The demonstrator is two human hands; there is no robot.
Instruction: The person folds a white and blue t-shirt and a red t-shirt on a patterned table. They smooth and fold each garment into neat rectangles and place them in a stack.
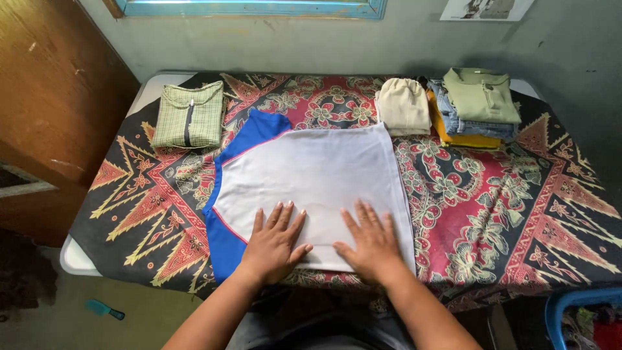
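Note:
A white shirt with blue sleeves (pixel 311 175) lies flat on the patterned cloth that covers the table (pixel 518 201). My left hand (pixel 275 243) rests palm down on the shirt's near edge, fingers spread. My right hand (pixel 370 241) lies flat beside it on the same edge, fingers apart. Neither hand grips anything. One blue sleeve (pixel 256 133) points to the far left, and another blue strip (pixel 223 243) runs along the near left side.
A folded green checked shirt (pixel 190 115) sits at the far left. At the far right are a folded cream garment (pixel 403 105) and a stack of folded clothes (pixel 481 107). A wooden door (pixel 52 97) stands left; a blue plastic rim (pixel 576 304) is at the lower right.

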